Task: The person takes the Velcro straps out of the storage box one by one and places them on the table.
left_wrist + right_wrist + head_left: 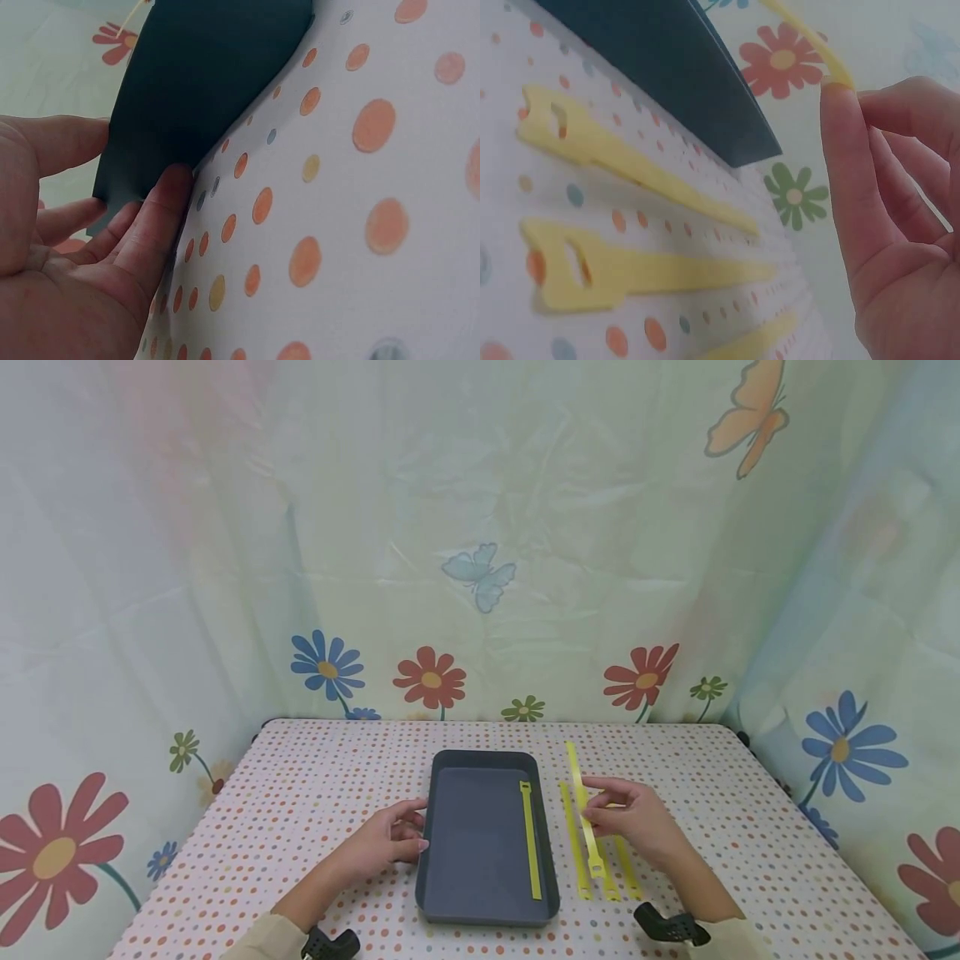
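My right hand pinches a yellow slotted cable tie between thumb and fingertips, raised over the table to the right of the dark grey tray. In the right wrist view, part of that tie rises from the fingertips. Below it several more yellow ties lie on the table, their slotted heads toward me. Another tie lies lengthwise inside the tray, along its right side. At the tray's left wall my left hand rests with fingertips and thumb touching the outside.
A white table with coloured dots bears everything. Behind it and on both sides hang pale curtains printed with flowers and butterflies. Each wrist wears a black device.
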